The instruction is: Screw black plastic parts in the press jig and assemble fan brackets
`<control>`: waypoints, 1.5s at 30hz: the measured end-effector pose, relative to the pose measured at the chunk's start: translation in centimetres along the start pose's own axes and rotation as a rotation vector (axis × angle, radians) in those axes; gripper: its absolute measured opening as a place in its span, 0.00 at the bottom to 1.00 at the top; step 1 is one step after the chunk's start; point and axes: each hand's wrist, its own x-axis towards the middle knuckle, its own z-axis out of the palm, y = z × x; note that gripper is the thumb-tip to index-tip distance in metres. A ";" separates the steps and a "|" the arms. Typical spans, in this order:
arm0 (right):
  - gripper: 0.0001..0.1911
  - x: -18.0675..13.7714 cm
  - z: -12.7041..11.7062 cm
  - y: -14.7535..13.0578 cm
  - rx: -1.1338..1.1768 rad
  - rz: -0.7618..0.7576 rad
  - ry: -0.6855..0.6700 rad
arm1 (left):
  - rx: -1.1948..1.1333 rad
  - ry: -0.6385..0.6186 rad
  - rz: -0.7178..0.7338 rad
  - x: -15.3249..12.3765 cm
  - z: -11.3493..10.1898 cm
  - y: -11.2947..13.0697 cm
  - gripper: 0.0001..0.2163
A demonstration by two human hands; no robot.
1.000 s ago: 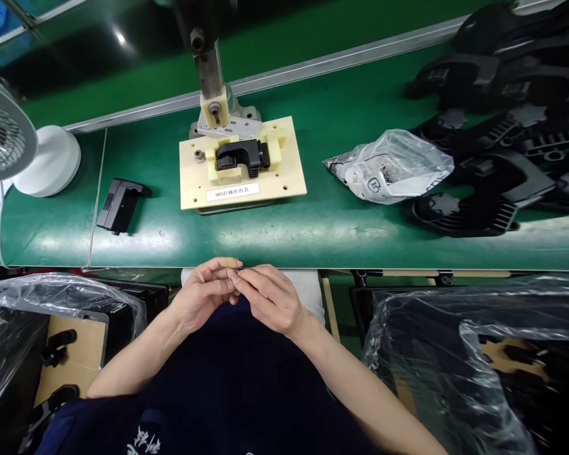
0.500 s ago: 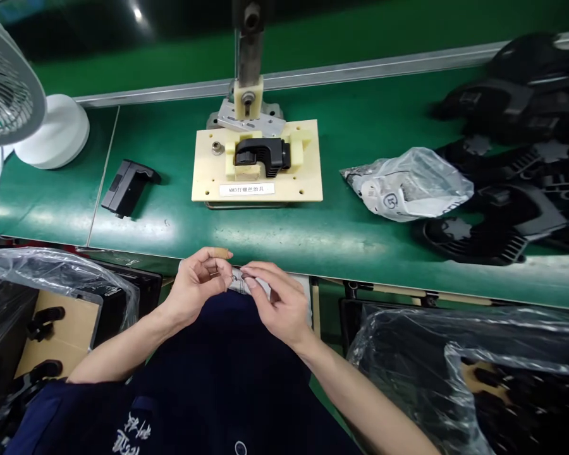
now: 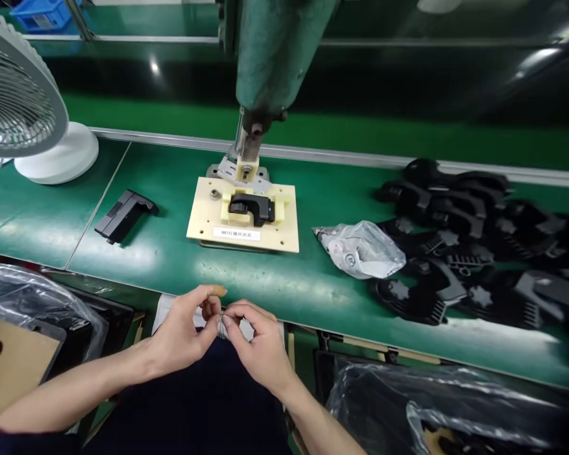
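My left hand [image 3: 187, 332] is closed in a pinch near my lap, with a tan wrap on one fingertip. Against it, my right hand [image 3: 260, 344] also pinches with thumb and forefinger. Whatever sits between the fingertips is tiny and dark, too small to name. Beyond the hands, a cream fixture plate [image 3: 199, 221] with a printed label lies on the green bench [image 3: 171, 265]. A curved black plastic part [image 3: 256, 207] rests in its nest, under the head of a green press [image 3: 279, 57]. Neither hand touches the fixture.
To the left lie a black clamp-like part [image 3: 123, 216] and a white fan [image 3: 16, 95]. At right sit a clear plastic bag [image 3: 360, 248] of small contents and a pile of black parts [image 3: 436, 253]. Plastic-lined bins [image 3: 374, 392] flank me below the bench edge.
My view has tilted upward, showing more of the press and back wall. The fingertips of both hands have come closer together around the tiny piece.
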 end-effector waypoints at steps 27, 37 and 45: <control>0.12 16.8 0.4 3.4 -0.607 -0.316 0.738 | -0.006 0.284 0.601 20.4 -2.5 -2.3 0.18; 0.10 16.6 0.4 3.4 -0.597 -0.377 0.722 | 0.038 0.261 0.627 20.4 -3.0 -2.3 0.20; 0.12 17.2 1.2 4.2 -0.693 -0.397 0.838 | 0.165 0.259 0.644 20.8 -3.3 -2.0 0.25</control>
